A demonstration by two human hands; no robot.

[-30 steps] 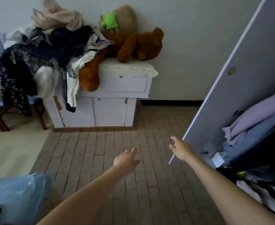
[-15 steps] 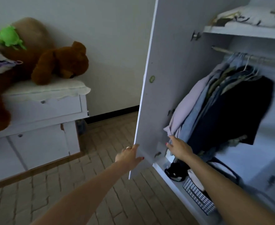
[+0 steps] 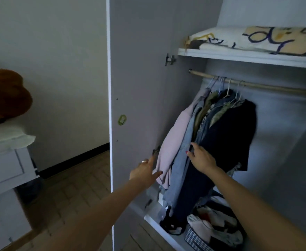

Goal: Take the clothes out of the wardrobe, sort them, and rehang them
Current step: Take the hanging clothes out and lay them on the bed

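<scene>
A: Both hands are open: the left hand (image 3: 145,172) beside the pink garment (image 3: 173,142), the right hand (image 3: 202,159) touching the dark clothes (image 3: 228,134) hanging on the rail (image 3: 257,86).

B: Risk?

A: Tugging low could slip hangers (image 3: 226,87) off. Half a second ago the hands were lower, at the door (image 3: 139,87) edge.

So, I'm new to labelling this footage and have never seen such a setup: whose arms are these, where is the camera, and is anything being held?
The camera sits on a person's head, looking forward and down, so both arms are their own. The left hand and right hand reach, fingers straight, into an open wardrobe; neither holds anything. The right hand touches the hanging clothes on the rail. The wardrobe door stands open. A patterned pillow lies on the shelf above, a basket below.
</scene>
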